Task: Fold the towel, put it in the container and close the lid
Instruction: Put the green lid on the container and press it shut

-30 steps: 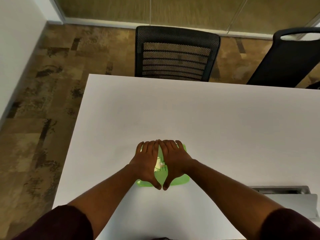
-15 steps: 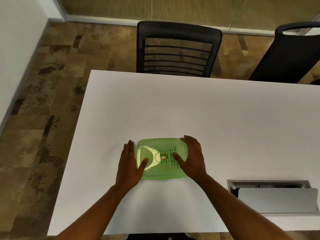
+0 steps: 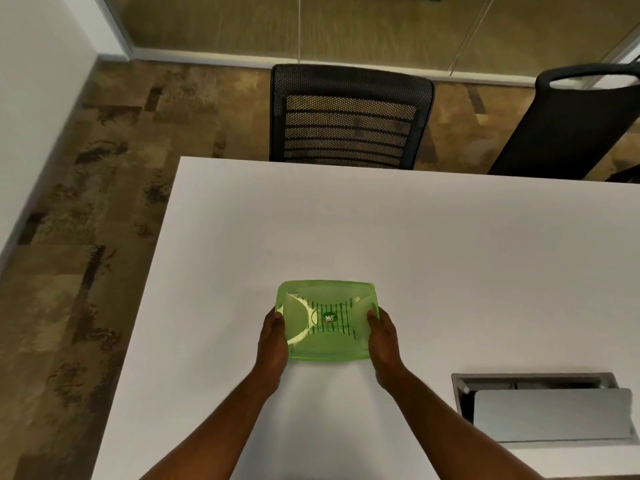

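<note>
A translucent green container (image 3: 327, 336) with its lid on sits on the white table (image 3: 415, 244), near the front edge. A pale towel with dark stripes shows faintly through the lid. My left hand (image 3: 273, 337) grips the container's left side, thumb on the lid's rim. My right hand (image 3: 382, 336) grips its right side the same way. The near edge of the container looks slightly raised, with a soft shadow under it.
An open cable hatch with a grey flap (image 3: 547, 410) is set into the table at the right. A black mesh chair (image 3: 349, 117) stands at the table's far edge, another black chair (image 3: 575, 123) at the far right. Patterned carpet lies to the left.
My hands pressed flat on top of the lid, then slid apart to the container's two sides. Now they hold it by its left and right edges.
</note>
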The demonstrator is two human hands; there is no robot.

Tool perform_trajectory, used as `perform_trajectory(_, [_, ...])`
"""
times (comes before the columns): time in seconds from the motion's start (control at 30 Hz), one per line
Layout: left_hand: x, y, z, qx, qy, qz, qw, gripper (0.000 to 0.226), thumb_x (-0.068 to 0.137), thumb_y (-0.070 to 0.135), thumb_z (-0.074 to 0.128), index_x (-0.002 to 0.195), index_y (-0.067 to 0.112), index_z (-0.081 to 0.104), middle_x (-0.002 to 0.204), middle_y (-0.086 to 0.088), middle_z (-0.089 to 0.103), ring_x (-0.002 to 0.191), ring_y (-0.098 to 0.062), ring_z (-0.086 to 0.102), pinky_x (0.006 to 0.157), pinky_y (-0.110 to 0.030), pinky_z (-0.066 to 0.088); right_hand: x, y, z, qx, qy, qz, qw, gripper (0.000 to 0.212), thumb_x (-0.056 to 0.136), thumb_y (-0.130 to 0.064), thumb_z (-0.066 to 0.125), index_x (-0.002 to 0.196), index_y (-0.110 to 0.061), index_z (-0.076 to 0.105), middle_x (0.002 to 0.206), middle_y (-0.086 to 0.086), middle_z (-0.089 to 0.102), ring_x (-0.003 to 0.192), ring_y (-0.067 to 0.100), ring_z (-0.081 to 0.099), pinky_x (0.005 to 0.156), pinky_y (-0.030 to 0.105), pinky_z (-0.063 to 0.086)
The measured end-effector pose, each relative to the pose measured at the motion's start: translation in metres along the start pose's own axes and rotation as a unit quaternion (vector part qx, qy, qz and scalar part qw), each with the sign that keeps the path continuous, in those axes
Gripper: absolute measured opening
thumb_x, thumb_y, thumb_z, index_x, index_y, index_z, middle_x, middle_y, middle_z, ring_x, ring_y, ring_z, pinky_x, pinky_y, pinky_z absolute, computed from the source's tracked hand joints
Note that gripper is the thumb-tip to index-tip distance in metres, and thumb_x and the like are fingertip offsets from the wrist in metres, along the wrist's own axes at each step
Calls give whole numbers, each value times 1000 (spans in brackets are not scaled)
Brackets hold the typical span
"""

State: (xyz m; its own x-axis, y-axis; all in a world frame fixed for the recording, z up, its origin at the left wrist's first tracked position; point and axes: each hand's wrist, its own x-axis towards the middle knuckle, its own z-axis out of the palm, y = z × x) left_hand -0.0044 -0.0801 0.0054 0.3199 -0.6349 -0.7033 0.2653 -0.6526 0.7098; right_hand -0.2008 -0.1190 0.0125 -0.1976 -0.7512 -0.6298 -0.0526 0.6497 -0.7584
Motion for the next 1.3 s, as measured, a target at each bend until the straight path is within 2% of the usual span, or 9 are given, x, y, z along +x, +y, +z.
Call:
perform_trajectory(0.23, [33, 49, 21, -23, -5, 20, 1000, 40, 107, 22, 35, 142, 12, 51, 144, -11, 56, 135, -28, 50, 119, -48, 34, 38, -47, 8, 24, 1, -22, 999, 31, 107, -23, 43, 127, -14, 65, 127, 9, 69, 118, 28, 63, 110, 50, 47])
perform_trajectory(0.4, [71, 93, 39, -22, -10, 37, 999, 40, 106, 25, 37, 141, 12, 53, 144, -13, 56, 135, -30, 50, 118, -49, 35, 80, -94, 18, 23, 2, -44, 999, 30, 106, -26, 43, 120, -16, 68, 117, 4, 70, 110, 26, 62, 102, 43, 48])
perform_trajectory(0.57, [110, 136, 60, -14, 1, 57, 998, 39, 106, 24, 36, 139, 11, 54, 141, -14, 57, 133, -32, 52, 117, -49, 37, 125, -137, 33, 7, 10, -51, 999, 36, 106, -29, 43, 131, -14, 64, 133, 11, 66, 126, 33, 59, 112, 54, 44])
perform_trajectory(0.67, [131, 156, 70, -4, 5, 65, 998, 40, 106, 23, 35, 138, 10, 55, 140, -14, 58, 131, -32, 53, 116, -49, 38, 146, -156, 40, 5, 12, -52, 999, 38, 106, -29, 41, 129, -11, 64, 134, 16, 65, 127, 37, 58, 111, 55, 44])
perform_trajectory(0.77, [157, 177, 84, 11, -12, 84, 996, 39, 107, 23, 33, 135, 7, 55, 133, -13, 60, 119, -27, 56, 114, -49, 40, 176, -174, 47, 2, 14, -51, 999, 39, 106, -30, 39, 126, -8, 64, 130, 20, 65, 123, 40, 60, 106, 54, 49])
perform_trajectory(0.87, [180, 193, 94, 25, -12, 90, 996, 41, 107, 27, 32, 136, 8, 55, 135, -15, 60, 122, -30, 56, 111, -47, 43, 199, -189, 52, -1, 14, -49, 999, 40, 105, -31, 37, 124, -9, 64, 126, 18, 67, 119, 40, 61, 104, 54, 50])
perform_trajectory(1.0, [209, 208, 106, 36, -9, 93, 995, 40, 107, 30, 31, 135, 13, 54, 133, -11, 59, 116, -26, 56, 108, -39, 43, 230, -204, 59, -6, 16, -47, 999, 41, 106, -32, 36, 123, -8, 65, 123, 19, 67, 115, 39, 63, 102, 53, 52])
perform_trajectory(1.17, [232, 215, 114, 53, -19, 82, 995, 43, 107, 32, 31, 142, 13, 49, 138, -11, 56, 127, -28, 53, 113, -43, 40, 252, -210, 62, -23, 19, -42, 999, 42, 105, -33, 35, 120, -9, 66, 119, 17, 69, 110, 37, 65, 98, 53, 54])
perform_trajectory(1.3, [238, 214, 117, 52, -22, 79, 995, 42, 107, 31, 30, 140, 13, 50, 137, -11, 57, 118, -25, 55, 110, -42, 43, 260, -208, 62, -25, 26, -44, 998, 41, 105, -31, 36, 119, -7, 66, 115, 15, 68, 104, 34, 64, 91, 47, 53])
